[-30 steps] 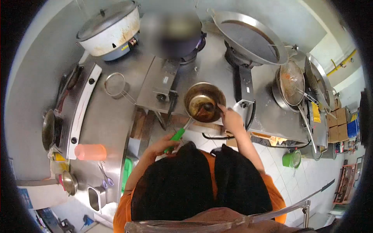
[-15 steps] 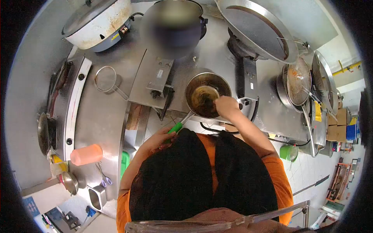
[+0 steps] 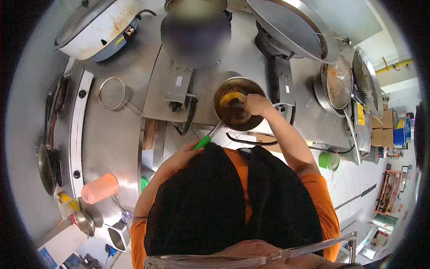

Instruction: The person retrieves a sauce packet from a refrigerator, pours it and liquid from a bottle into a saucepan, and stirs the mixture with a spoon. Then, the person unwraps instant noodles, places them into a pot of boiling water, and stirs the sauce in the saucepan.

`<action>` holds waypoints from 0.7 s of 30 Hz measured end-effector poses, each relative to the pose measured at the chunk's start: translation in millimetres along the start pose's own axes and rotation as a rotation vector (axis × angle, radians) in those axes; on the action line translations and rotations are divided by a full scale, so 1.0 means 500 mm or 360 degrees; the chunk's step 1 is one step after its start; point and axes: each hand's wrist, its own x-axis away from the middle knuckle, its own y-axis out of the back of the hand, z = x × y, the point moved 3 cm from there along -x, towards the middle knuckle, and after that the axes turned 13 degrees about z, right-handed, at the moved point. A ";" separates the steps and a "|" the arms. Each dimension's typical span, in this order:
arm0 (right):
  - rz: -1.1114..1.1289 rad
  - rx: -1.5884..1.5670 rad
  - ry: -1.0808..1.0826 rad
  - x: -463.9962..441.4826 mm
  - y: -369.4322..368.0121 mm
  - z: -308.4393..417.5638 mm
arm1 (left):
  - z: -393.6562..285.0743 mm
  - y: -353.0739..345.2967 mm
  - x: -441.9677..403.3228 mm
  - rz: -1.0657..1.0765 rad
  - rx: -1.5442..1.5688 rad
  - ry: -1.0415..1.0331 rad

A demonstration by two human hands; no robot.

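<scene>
A deep metal saucepan (image 3: 219, 110) with a brown, stained inside is tilted in front of my body. My left hand (image 3: 186, 156) is closed around its green handle (image 3: 203, 142), low on the left. Over the pan's right rim reaches my right hand (image 3: 257, 106), its fingers curled inside the pan. Just left of those fingers, a yellowish patch (image 3: 230, 97) shows in the pan; whether it is a held item or contents I cannot tell. What the right fingers grip is hidden.
A steel counter (image 3: 112, 143) with burner units surrounds me. On it lie a mesh strainer (image 3: 111, 93) and an orange plastic jug (image 3: 99, 188). A large wok (image 3: 291, 27) sits at the back right, with another strainer (image 3: 338, 83) over a pan nearby. A green bucket (image 3: 326, 160) stands lower right.
My right hand has shifted slightly left and up within the pan, and the yellowish patch looks smaller and more curved. The left hand keeps its hold; the whole view has shifted a little.
</scene>
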 end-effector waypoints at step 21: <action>-0.0208 0.0110 -0.0082 -0.009 -0.003 0.013 | -0.051 0.078 0.008 0.0203 0.0619 0.0335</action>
